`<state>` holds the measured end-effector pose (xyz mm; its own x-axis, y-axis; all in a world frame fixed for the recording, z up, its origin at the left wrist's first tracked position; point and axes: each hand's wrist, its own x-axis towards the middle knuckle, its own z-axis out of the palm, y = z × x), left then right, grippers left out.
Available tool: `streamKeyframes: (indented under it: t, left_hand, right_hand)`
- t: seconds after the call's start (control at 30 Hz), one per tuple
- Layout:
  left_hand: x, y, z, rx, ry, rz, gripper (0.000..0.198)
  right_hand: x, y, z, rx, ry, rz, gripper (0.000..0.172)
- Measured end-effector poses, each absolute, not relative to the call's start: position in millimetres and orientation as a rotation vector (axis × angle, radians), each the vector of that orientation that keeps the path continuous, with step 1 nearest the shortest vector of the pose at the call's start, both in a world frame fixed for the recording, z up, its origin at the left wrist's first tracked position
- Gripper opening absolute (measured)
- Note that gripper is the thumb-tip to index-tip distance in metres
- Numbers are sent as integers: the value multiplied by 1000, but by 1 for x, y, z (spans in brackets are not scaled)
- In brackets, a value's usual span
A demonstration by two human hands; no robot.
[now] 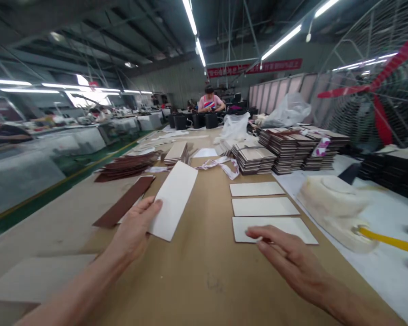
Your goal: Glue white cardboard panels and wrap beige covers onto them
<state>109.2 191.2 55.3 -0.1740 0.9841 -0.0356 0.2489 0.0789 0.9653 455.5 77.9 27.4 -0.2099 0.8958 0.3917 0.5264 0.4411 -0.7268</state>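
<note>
My left hand (pixel 138 226) pinches a white rectangular panel (pixel 175 199) by its lower left edge, thumb on top, and holds it tilted above the table. My right hand (pixel 289 253) hovers at the nearest of three white panels with dark edges (pixel 285 226), its fingers stretched forward and the thumb a little apart below them. Nothing shows in that hand; whether its fingertips touch the panel I cannot tell. Two more such panels, a middle one (pixel 265 207) and a far one (pixel 256 189), lie in a row behind it. Beside my left hand lies a brown strip (pixel 127 202).
Brown sheets (pixel 125 166) and a small panel stack (pixel 176 153) stand at the back left. Taller panel stacks (pixel 292 147) fill the back right. A whitish bundle with a yellow handle (pixel 391 240) lies right. A large fan (pixel 374 88) stands beyond; a co-worker (pixel 211 102) sits ahead.
</note>
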Motion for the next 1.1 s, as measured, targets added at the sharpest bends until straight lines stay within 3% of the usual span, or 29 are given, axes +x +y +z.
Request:
streamKeyframes:
  t: [0.1, 0.17, 0.27, 0.37, 0.47, 0.57, 0.7, 0.9, 1.1]
  left_hand:
    - [175, 146, 30, 1097, 1181, 1071, 43]
    - [209, 115, 17, 1021, 1038, 967, 39]
    - [231, 82, 5, 1191, 867, 705, 36]
    - [228, 68, 5, 1473, 786, 396, 31]
    - [220, 69, 15, 1696, 783, 259, 28]
    - [224, 81, 16, 2074, 611, 316, 22]
    - [237, 101, -10, 2536, 515, 414, 41]
    - [235, 103, -47, 2825, 524, 325, 44]
    - [245, 99, -35, 2770, 625, 413, 38]
  right_hand:
    - [414, 81, 39, -1172, -1402, 1111, 47]
    - [402, 85, 39, -1066, -1145, 1312, 46]
    - [419, 88, 43, -1033, -973, 1327, 40]
    - [468, 91, 51, -1159, -1264, 1238, 42]
    - [514, 94, 47, -1348, -1926, 1256, 38]
    - [534, 86, 29, -1434, -2352, 865, 37]
    - [538, 50, 4, -1560, -2058, 265, 33]
    - [546, -17, -24, -1843, -2039, 5, 38]
    - [548, -4, -27, -1818, -2151, -145, 35]
